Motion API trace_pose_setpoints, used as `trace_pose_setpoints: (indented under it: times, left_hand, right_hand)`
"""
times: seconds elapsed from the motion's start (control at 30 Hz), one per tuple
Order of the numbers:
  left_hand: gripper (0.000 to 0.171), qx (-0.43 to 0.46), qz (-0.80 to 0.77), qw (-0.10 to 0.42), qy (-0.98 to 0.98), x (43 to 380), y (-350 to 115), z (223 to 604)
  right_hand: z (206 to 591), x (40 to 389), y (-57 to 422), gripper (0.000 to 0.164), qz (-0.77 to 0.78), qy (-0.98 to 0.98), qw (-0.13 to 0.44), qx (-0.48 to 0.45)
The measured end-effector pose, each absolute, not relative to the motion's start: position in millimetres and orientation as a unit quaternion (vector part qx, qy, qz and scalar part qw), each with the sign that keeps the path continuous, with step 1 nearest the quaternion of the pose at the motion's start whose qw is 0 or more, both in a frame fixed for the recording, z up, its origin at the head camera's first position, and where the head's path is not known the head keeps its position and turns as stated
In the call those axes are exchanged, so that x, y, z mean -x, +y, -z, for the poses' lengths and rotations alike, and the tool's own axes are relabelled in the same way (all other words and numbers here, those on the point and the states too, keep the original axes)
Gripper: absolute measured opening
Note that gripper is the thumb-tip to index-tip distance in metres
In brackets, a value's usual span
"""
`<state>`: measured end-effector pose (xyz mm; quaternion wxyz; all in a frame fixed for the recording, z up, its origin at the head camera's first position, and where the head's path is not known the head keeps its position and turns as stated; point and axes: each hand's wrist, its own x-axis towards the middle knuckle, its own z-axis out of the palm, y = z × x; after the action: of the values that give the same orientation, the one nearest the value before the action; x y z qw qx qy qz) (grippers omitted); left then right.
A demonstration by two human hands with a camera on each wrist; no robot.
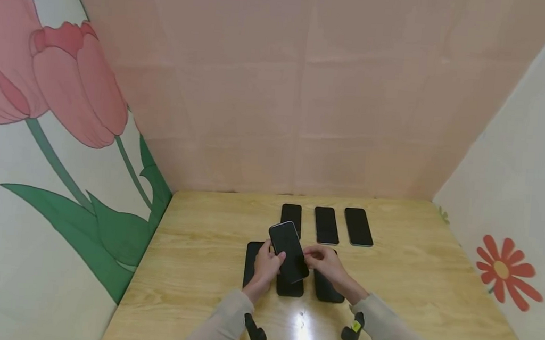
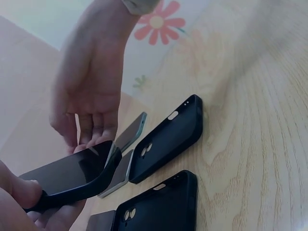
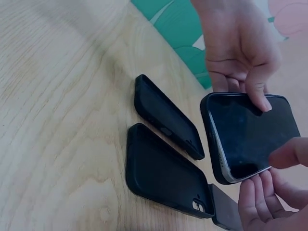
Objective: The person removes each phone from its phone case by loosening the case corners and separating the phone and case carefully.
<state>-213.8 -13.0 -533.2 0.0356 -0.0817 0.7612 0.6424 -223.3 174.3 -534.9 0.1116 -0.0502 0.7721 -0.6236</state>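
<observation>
My left hand [image 1: 267,265] grips a dark-screened smartphone [image 1: 287,250], its thumb over the screen edge and its fingers beneath. A black phone case [image 2: 98,183] wraps the phone's near end and side in the left wrist view. One corner of the phone shows a pale side strip [image 3: 222,159] along the case rim. My right hand [image 1: 329,265] pinches the edge near that corner, thumb by the screen and fingers curled under. Below the hands lie black phone cases, open side up: a left one [image 1: 250,261], a middle one [image 1: 290,289] and a right one [image 1: 327,289].
Behind the cases lie three smartphones, face up: a left one [image 1: 291,213], a middle one [image 1: 327,225] and a right one [image 1: 359,227]. The wooden table [image 1: 199,249] meets a pink back wall [image 1: 239,108] and flower-printed side walls.
</observation>
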Motion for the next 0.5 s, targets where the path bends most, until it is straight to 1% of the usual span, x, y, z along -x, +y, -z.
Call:
trace_pose_setpoints:
  times: [0.17,0.23,0.5]
  left_hand:
    - [0.026,0.069,-0.65,0.039,0.755,212.1,-7.3,536.4]
    - [0.026,0.066,-0.653,0.037,0.754,212.1,-6.9,536.3]
    - [0.027,0.087,-0.659,0.045,0.745,210.7,-10.7,537.4]
  right_hand:
    - [535.4,222.1,180.5,0.024,0.621,0.773,0.123,0.047]
    - [542.2,225.7,182.3,0.024,0.619,0.774,0.125,0.05]
    - [537.3,224.6,178.4,0.024,0.627,0.764,0.144,0.05]
